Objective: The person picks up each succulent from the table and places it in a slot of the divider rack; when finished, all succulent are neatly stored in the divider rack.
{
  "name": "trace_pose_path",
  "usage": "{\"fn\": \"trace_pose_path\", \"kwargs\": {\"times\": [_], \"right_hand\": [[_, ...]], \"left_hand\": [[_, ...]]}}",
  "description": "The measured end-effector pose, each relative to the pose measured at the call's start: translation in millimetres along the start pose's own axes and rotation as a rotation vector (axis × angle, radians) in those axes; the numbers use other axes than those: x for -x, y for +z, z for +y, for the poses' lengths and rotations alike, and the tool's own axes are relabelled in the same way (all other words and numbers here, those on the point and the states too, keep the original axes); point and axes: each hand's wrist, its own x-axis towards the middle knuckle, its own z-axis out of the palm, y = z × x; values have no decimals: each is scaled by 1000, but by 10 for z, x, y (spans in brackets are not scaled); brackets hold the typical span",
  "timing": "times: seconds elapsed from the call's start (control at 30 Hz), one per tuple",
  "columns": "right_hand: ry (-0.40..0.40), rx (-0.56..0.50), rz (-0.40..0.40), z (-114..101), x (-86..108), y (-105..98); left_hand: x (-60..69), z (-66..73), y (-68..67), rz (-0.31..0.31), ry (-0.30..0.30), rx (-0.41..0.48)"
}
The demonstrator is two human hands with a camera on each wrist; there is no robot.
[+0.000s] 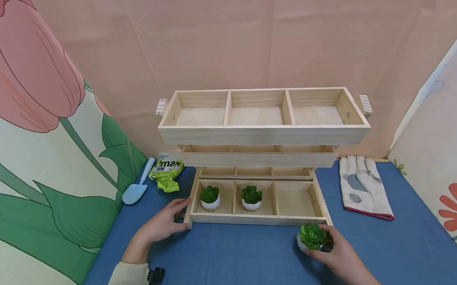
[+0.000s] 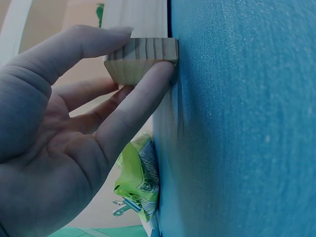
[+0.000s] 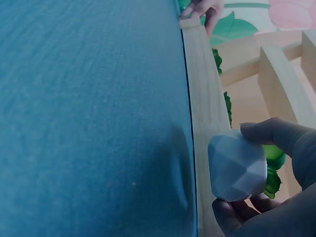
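A tiered wooden planter shelf [image 1: 264,134] stands on the blue cloth. My left hand [image 1: 164,224] pinches the front end of its left base rail [image 2: 142,57] between thumb and fingers. My right hand [image 1: 338,250] holds a small potted succulent [image 1: 312,236] by its white faceted pot [image 3: 238,165], in front of the lowest tier's right end. Two more potted succulents sit in that tier, one in the left compartment [image 1: 210,197] and one in the middle compartment [image 1: 251,197]. The lowest tier's right compartment [image 1: 297,198] holds nothing.
Left of the shelf lie a light blue toy shovel [image 1: 136,187] and a green printed bag [image 1: 167,170]. A pair of white work gloves [image 1: 364,187] with red trim lies to the right. The upper tiers overhang the lowest one. Patterned cloth walls surround the blue surface [image 1: 233,261].
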Motion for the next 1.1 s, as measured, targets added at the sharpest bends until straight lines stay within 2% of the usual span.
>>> {"fn": "trace_pose_path", "kwargs": {"times": [0.3,0.73,1.1], "right_hand": [[-40,-4,22,-89,13,-42],[-44,7,42,-241,-11,-121],[-81,-32,55,-324,-147,-199]], "left_hand": [[-4,-9,3,3,0,-1],[-13,1,1,1,-8,-7],[-17,-28,1,7,-15,-14]]}}
